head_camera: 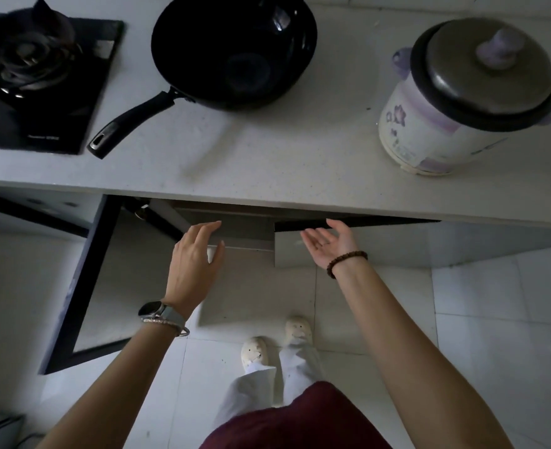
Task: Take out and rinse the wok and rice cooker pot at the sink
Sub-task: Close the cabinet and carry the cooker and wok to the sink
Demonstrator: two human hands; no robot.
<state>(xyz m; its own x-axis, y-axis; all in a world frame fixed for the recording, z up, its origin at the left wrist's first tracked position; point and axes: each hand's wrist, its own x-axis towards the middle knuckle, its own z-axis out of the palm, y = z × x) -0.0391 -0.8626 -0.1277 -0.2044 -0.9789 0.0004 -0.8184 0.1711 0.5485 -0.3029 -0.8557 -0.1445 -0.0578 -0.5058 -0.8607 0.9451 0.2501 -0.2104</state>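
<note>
The round black metal wok [235,50] sits on the pale stone counter [267,150] at twelve o'clock, and the white-and-lilac lidded rice cooker [462,98] at two. Below, the left hand [196,254] rests straight fingers on a grey cabinet door [248,234]. The right hand [329,244] is palm-up, fingers loosely spread, holding nothing.

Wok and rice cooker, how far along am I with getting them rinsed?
Done: the wok and the rice cooker stand out on the counter. In hand: neither; the left hand rests on a cabinet door below, the right hand is open and empty. Left: the lid is on, so the pot is not out, and no sink shows.
</note>
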